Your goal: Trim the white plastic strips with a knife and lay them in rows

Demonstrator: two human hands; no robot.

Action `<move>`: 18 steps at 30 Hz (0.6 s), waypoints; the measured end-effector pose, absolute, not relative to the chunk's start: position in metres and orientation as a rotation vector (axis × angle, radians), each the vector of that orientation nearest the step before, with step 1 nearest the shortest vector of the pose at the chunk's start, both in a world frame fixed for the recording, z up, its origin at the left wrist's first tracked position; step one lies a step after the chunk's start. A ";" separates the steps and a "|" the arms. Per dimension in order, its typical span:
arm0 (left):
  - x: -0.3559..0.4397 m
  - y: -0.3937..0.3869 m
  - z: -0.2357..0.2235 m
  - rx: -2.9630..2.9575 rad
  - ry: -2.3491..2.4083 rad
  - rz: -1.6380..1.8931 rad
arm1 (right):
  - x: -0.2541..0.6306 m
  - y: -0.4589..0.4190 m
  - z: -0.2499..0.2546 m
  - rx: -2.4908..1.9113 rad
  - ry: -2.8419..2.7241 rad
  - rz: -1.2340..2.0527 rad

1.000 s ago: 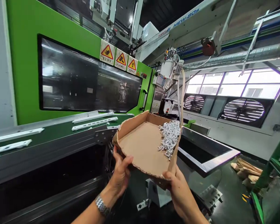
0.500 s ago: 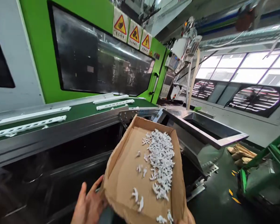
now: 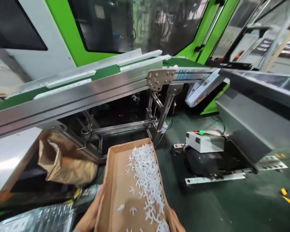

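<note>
Grasping one cardboard tray | left hand, right hand | dozens of white parts

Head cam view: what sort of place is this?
Probably a plastics moulding shop: a green moulding machine, a belt conveyor carrying white moulded strips, and a cardboard tray of small white parts.

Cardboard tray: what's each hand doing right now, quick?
Left hand: closed, holding the cardboard tray by its edge.
Right hand: holding the tray's other edge, only partly in view.
</note>
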State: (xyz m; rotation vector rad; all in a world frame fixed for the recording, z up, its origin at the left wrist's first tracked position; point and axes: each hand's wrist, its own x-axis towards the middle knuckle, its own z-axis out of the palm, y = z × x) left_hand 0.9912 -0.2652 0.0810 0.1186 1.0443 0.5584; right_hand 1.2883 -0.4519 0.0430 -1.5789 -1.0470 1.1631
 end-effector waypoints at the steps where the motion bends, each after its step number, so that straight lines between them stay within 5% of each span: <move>1: 0.997 -0.265 0.069 0.128 1.076 0.583 | 1.289 -0.448 0.033 -1.575 -1.079 1.158; 12: 0.994 -0.254 -0.037 0.214 1.403 0.604 | 1.283 -0.427 -0.020 -1.483 -0.890 1.428; 18: 0.936 -0.268 -0.082 0.135 1.665 0.461 | 1.250 -0.428 -0.135 -1.618 -0.261 1.475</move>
